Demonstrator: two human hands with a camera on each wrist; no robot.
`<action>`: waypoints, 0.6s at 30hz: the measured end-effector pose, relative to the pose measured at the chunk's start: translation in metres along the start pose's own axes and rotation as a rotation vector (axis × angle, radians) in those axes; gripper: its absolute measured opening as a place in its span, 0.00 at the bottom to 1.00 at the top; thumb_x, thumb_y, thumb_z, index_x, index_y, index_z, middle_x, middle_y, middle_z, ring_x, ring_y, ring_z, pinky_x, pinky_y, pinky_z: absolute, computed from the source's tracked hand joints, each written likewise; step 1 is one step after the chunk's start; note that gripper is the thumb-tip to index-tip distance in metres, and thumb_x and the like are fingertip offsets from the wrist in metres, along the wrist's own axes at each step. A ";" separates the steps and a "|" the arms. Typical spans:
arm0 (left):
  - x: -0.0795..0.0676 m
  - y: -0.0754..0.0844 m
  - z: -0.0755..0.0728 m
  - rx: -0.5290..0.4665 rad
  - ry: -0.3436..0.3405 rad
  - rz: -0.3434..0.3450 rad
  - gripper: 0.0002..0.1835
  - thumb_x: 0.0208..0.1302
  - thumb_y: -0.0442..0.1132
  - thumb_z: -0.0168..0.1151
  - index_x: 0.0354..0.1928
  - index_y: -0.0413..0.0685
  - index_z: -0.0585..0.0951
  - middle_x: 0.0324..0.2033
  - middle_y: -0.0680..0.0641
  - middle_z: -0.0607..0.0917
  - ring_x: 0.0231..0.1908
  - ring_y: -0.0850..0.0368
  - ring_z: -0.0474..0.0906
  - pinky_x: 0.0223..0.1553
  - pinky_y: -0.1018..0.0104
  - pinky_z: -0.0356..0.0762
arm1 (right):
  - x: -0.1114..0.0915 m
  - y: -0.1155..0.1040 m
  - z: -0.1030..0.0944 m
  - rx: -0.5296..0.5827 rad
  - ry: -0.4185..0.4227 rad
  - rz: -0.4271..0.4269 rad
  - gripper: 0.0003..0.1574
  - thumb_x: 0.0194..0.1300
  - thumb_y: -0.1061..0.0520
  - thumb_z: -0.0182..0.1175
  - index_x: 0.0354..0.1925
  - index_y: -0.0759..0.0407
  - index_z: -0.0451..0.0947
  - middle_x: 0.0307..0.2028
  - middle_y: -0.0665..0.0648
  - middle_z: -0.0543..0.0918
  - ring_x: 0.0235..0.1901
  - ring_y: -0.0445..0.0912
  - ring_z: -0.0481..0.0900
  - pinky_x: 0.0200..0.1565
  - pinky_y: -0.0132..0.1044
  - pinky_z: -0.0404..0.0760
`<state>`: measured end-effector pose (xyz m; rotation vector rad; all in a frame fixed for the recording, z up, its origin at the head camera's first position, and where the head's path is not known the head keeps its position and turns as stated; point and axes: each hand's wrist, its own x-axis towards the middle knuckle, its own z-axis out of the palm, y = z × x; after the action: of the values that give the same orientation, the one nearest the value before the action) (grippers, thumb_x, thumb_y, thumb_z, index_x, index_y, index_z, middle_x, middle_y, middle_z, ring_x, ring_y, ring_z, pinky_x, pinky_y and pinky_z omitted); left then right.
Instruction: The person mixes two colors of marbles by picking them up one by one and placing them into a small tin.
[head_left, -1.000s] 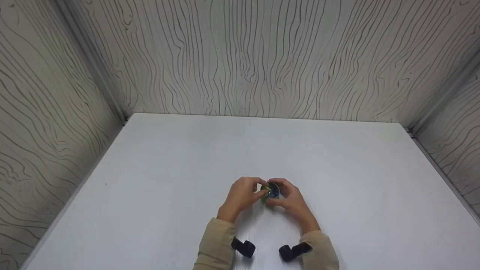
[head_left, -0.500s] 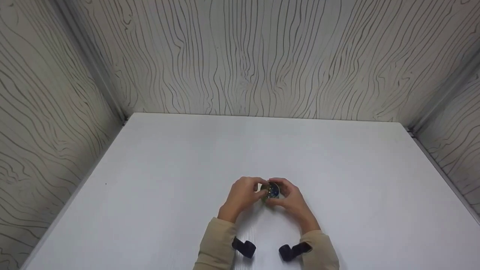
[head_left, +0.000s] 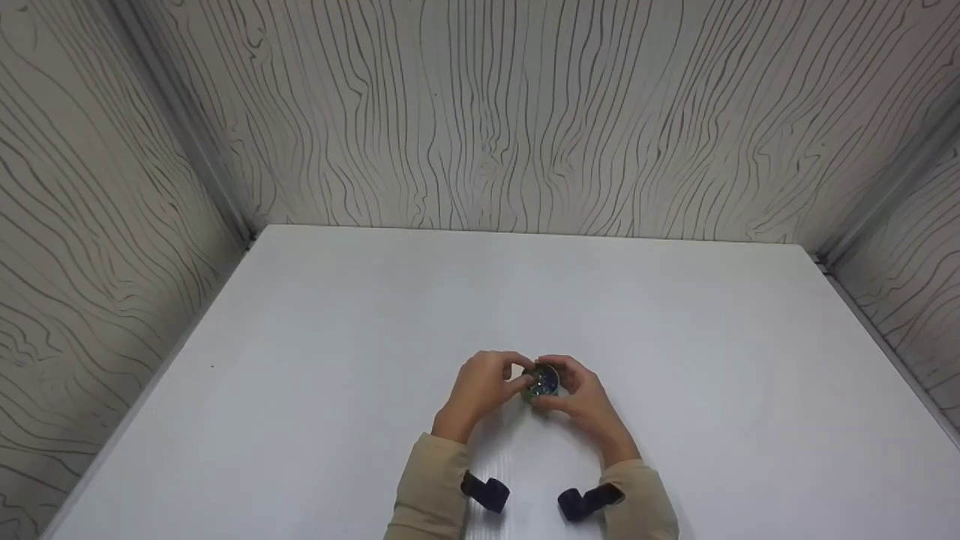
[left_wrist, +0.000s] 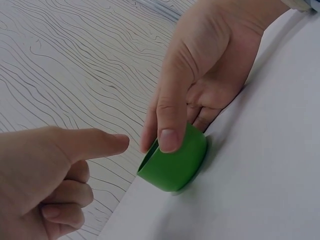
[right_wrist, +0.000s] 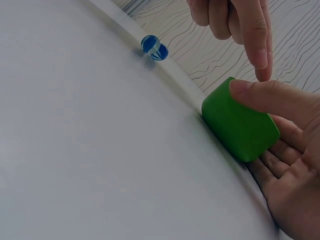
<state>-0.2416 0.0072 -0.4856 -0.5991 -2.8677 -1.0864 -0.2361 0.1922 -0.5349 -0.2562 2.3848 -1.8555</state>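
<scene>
My right hand grips a small smooth green cup, thumb on its outer wall and fingers around the other side. The cup stands low on the white tabletop, mouth up. From above, shiny dark blue marbles show inside it. My left hand reaches over the rim from the left, thumb and index fingertips close together above the mouth. Its other fingers are curled in. I cannot tell whether anything small sits between those fingertips. Right wrist view: two clear marbles with blue swirls lie on the table beyond the cup.
The white table spreads out on all sides of the hands. Wood-grain-patterned panels rise behind it and at both sides. Black camera mounts stick inward from both beige sleeves.
The left hand has shifted very slightly upward and left, its thumb drawn a little off the cup's mouth. A yellowish glint near its fingertips no longer shows. The right hand and cup stay put.
</scene>
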 end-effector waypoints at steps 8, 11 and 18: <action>-0.001 0.000 -0.001 0.000 0.003 -0.006 0.10 0.60 0.43 0.67 0.43 0.52 0.87 0.21 0.57 0.72 0.22 0.67 0.59 0.25 0.75 0.56 | 0.000 0.001 0.000 -0.006 -0.003 -0.003 0.39 0.48 0.64 0.72 0.59 0.64 0.71 0.60 0.64 0.77 0.66 0.56 0.70 0.72 0.47 0.60; -0.001 -0.001 -0.002 -0.002 0.005 0.001 0.10 0.60 0.42 0.66 0.43 0.51 0.87 0.20 0.57 0.70 0.22 0.67 0.59 0.25 0.75 0.56 | 0.000 0.001 0.000 -0.008 -0.005 -0.005 0.39 0.49 0.64 0.72 0.59 0.64 0.71 0.60 0.64 0.77 0.67 0.56 0.69 0.72 0.47 0.60; -0.001 -0.004 -0.007 -0.020 0.004 -0.015 0.10 0.61 0.43 0.65 0.43 0.51 0.87 0.18 0.58 0.67 0.21 0.66 0.58 0.24 0.75 0.54 | 0.000 0.000 0.000 -0.012 0.004 0.009 0.39 0.49 0.64 0.72 0.59 0.64 0.71 0.60 0.64 0.77 0.67 0.58 0.68 0.72 0.49 0.59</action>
<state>-0.2426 0.0000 -0.4829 -0.5774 -2.8660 -1.1188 -0.2365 0.1917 -0.5350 -0.2428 2.3966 -1.8409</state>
